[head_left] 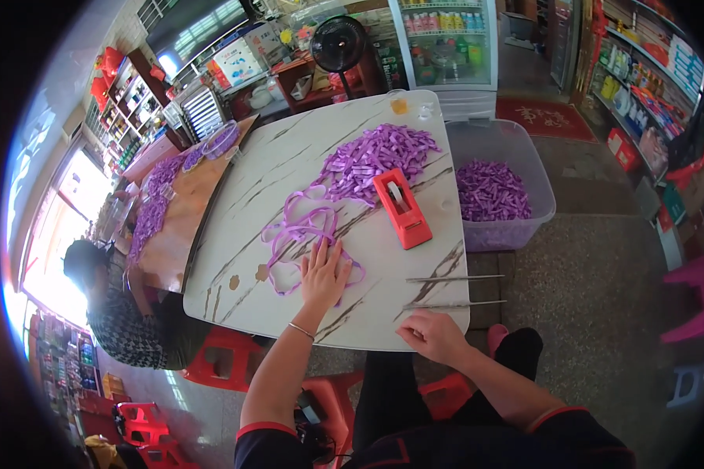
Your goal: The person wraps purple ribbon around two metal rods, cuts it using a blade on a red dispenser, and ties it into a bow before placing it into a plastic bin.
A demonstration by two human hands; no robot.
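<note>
My left hand (325, 273) lies on the white marbled table (235, 227), fingers stretched out over a loose loop of purple ribbon (301, 232). Beyond it, a heap of folded purple ribbon pieces (379, 160) covers the far part of the tabletop. A red tape dispenser (403, 209) stands to the right of the loose ribbon. By the near right edge, my right hand (432, 336) is closed; whatever its fingers may hold is hidden. Just past this hand, two thin metal rods (456, 278) stick out over the table's right edge.
A clear plastic bin (508, 227) with more purple pieces stands right of the table. At the far edge is a cup of amber drink (399, 103). To the left, a person (125, 313) sits by a wooden table (181, 227) bearing purple ribbon. Red stools (219, 359) stand below.
</note>
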